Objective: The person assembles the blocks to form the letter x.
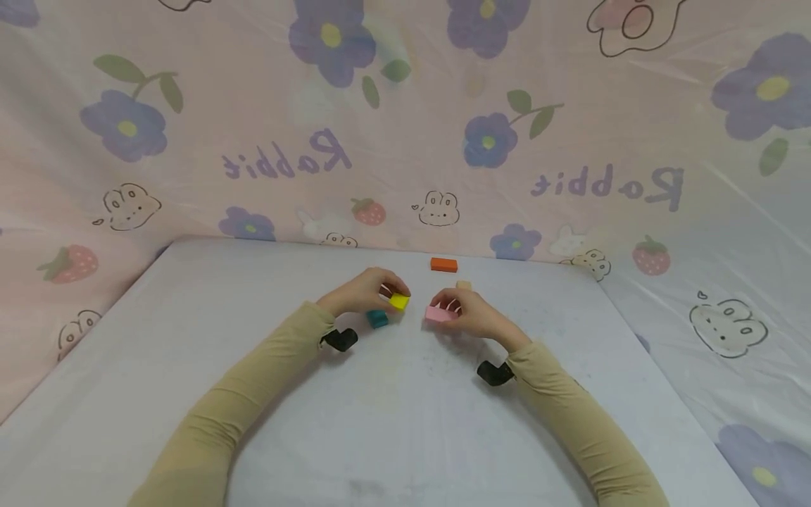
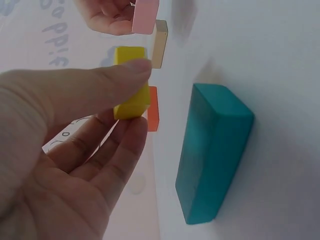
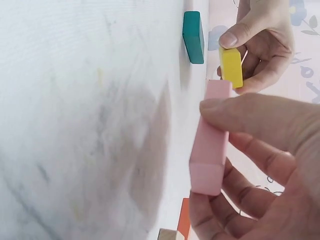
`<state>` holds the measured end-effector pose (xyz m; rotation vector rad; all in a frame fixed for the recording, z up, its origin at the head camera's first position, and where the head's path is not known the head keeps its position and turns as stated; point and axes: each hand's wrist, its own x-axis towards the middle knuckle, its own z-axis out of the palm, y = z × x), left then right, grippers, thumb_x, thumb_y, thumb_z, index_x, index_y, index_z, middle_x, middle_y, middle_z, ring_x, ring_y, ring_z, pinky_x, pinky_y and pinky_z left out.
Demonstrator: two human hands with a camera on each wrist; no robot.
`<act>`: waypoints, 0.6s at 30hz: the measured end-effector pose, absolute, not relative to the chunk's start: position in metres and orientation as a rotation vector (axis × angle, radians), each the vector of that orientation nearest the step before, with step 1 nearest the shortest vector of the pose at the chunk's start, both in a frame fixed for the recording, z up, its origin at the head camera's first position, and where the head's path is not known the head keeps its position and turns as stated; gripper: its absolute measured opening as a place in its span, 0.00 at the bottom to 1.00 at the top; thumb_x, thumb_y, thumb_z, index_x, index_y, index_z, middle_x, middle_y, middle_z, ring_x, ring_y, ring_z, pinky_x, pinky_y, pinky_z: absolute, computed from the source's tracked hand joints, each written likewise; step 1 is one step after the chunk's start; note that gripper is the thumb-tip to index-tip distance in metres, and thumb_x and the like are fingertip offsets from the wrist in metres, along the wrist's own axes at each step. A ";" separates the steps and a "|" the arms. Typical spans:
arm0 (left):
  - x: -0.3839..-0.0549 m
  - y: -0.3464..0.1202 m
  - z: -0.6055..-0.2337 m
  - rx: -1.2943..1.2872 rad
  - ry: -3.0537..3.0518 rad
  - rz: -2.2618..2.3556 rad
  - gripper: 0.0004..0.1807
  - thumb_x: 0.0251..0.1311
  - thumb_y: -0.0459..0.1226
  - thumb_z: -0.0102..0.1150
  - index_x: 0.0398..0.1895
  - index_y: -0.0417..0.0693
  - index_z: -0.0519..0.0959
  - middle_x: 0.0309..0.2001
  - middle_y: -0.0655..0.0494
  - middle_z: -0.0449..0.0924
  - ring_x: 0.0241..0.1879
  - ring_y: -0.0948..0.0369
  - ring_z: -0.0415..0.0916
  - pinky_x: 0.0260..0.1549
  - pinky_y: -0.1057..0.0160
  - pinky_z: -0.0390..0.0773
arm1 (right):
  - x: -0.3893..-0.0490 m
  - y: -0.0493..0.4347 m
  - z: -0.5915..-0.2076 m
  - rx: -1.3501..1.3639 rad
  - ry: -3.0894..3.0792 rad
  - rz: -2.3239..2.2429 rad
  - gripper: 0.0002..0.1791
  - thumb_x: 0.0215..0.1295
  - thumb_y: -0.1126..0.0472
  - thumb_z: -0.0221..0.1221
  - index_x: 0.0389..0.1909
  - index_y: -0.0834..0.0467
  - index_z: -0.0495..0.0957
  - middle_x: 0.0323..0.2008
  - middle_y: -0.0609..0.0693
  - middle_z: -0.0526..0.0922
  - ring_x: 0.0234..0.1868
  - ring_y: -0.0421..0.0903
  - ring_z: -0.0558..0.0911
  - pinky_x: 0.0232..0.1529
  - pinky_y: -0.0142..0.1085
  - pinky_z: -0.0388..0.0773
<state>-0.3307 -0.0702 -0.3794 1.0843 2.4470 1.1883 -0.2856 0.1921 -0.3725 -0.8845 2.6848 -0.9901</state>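
My left hand (image 1: 367,290) pinches a yellow block (image 1: 398,301) between thumb and fingers, held above the table. Below it lies a teal block (image 1: 377,319), seen large and close in the left wrist view. To the right, my right hand (image 1: 472,313) grips a long pink block (image 1: 440,315) with the thumb on one side and fingers on the other. In the right wrist view, a shadow lies on the table beside the pink block, which looks lifted. The two held blocks face each other with a gap between them.
An orange block (image 1: 444,265) lies near the table's back edge. A pale wooden block (image 1: 464,285) sits just behind my right hand, partly hidden. The white table (image 1: 355,436) meets a curtain (image 1: 405,127) printed with flowers and rabbits at the back and sides.
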 end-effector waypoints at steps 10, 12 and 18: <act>-0.332 -0.058 -0.381 1.072 2.464 1.091 0.17 0.52 0.27 0.68 0.47 0.42 0.82 0.44 0.57 0.81 0.45 0.60 0.76 0.51 0.61 0.75 | -0.282 0.192 -0.372 -0.822 2.687 -0.993 0.18 0.55 0.67 0.67 0.47 0.58 0.77 0.39 0.53 0.76 0.40 0.51 0.74 0.40 0.39 0.72; -0.332 -0.057 -0.382 1.065 2.464 1.080 0.17 0.52 0.27 0.68 0.47 0.42 0.82 0.44 0.57 0.81 0.45 0.59 0.75 0.51 0.61 0.75 | -0.282 0.191 -0.372 -0.814 2.680 -0.994 0.18 0.54 0.67 0.67 0.47 0.58 0.77 0.39 0.54 0.76 0.40 0.51 0.74 0.40 0.39 0.72; -0.332 -0.054 -0.386 1.025 2.447 1.096 0.17 0.50 0.27 0.69 0.45 0.43 0.82 0.43 0.57 0.81 0.44 0.60 0.76 0.51 0.61 0.75 | -0.281 0.190 -0.376 -0.824 2.679 -1.001 0.18 0.54 0.66 0.68 0.46 0.58 0.77 0.38 0.53 0.76 0.39 0.50 0.74 0.39 0.38 0.72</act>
